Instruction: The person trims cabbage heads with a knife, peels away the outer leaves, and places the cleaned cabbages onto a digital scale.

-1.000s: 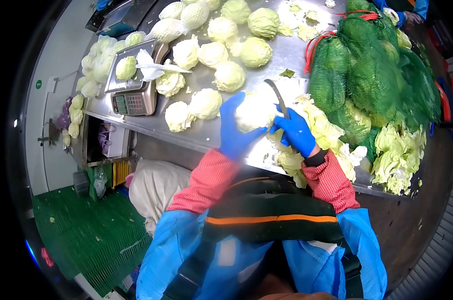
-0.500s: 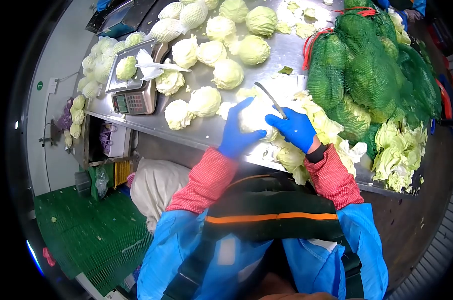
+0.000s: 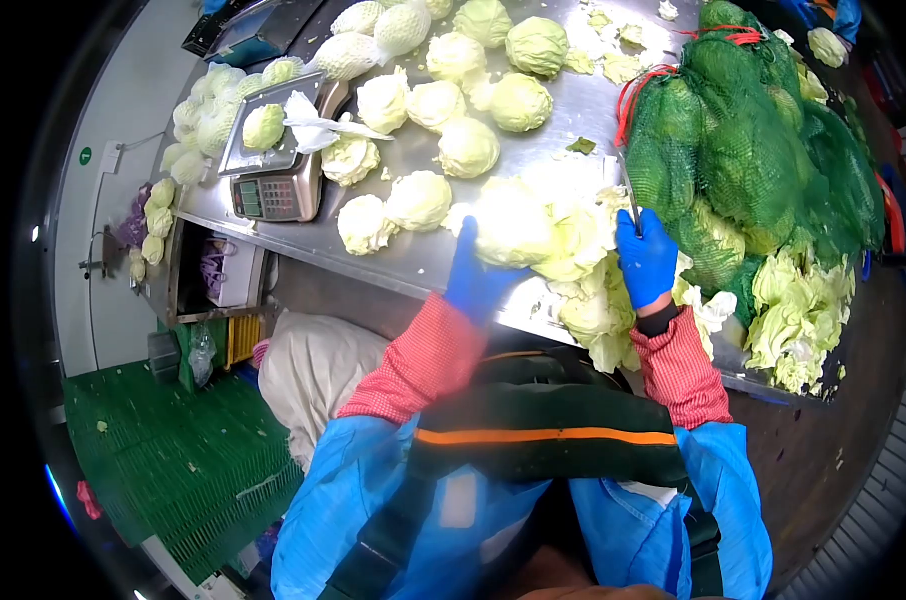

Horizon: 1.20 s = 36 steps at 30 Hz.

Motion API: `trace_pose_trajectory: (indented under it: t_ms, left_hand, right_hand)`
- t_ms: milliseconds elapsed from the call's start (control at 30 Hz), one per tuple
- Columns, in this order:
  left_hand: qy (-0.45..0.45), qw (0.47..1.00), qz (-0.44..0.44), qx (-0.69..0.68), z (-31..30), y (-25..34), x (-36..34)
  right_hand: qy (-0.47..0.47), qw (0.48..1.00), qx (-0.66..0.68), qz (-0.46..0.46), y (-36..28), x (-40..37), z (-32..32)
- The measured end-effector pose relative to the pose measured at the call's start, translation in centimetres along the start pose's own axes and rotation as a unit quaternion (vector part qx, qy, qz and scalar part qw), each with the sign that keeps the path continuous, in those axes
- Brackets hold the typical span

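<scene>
A pale cabbage (image 3: 513,222), brightly lit and washed out, sits at the table's near side. My left hand (image 3: 476,280), in a blue glove, cups its near left side with the thumb below. A loose outer leaf (image 3: 576,243) spreads at the cabbage's right. To the right of that, my right hand (image 3: 649,258), gloved in blue too, is closed round the handle of a knife (image 3: 628,185). The thin blade points away from me, towards the green net sacks. Trimmed cabbage leaves (image 3: 595,318) pile up beneath and beside the right hand, at the table edge.
Several bare cabbages (image 3: 468,147) stand left and beyond on the metal table (image 3: 398,262). A digital scale (image 3: 278,197) carries one cabbage. Net-wrapped cabbages (image 3: 348,55) lie behind it. Full green net sacks (image 3: 743,130) and a leaf heap (image 3: 798,310) occupy the right side.
My right hand has moved right with the knife, away from the cabbage, and the blade now points straight away. A leaf now fans out at the cabbage's right. My left hand stays against the cabbage.
</scene>
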<state>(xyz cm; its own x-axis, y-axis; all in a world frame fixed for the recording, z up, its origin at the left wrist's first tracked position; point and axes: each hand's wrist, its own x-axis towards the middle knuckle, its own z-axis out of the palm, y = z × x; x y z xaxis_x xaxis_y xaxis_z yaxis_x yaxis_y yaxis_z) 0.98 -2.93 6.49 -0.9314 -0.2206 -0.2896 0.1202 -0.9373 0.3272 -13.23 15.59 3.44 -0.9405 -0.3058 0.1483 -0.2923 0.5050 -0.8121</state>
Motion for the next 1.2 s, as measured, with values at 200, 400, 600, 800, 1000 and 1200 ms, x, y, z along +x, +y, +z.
trace_pose_trajectory:
  t_ms: [200,400,600,800,1000,1200]
  left_hand:
    - [-0.02,0.999,0.022,0.045,-0.7,-0.1,0.9]
    - [-0.023,0.951,-0.005,0.307,0.2,1.0,2.2]
    - [-0.034,0.877,0.019,0.478,-2.1,2.3,1.1]
    - [0.013,0.708,0.129,0.695,-7.9,-0.1,2.2]
    - [0.087,0.642,0.072,0.758,-5.9,-0.2,3.4]
    - [0.105,0.624,0.036,0.774,-5.2,-0.1,4.3]
  right_hand:
    - [-0.056,0.998,-0.015,0.002,-1.1,0.7,0.1]
    - [-0.406,0.792,0.411,0.199,-3.0,-1.0,-0.2]
    - [-0.378,0.899,0.211,0.056,-4.9,-2.0,1.6]
    - [-0.269,0.954,-0.094,-0.097,-1.9,-3.8,1.4]
    - [-0.239,0.929,-0.24,-0.148,-2.6,-5.1,2.5]
    - [-0.259,0.917,-0.287,-0.096,-0.4,-2.8,4.4]
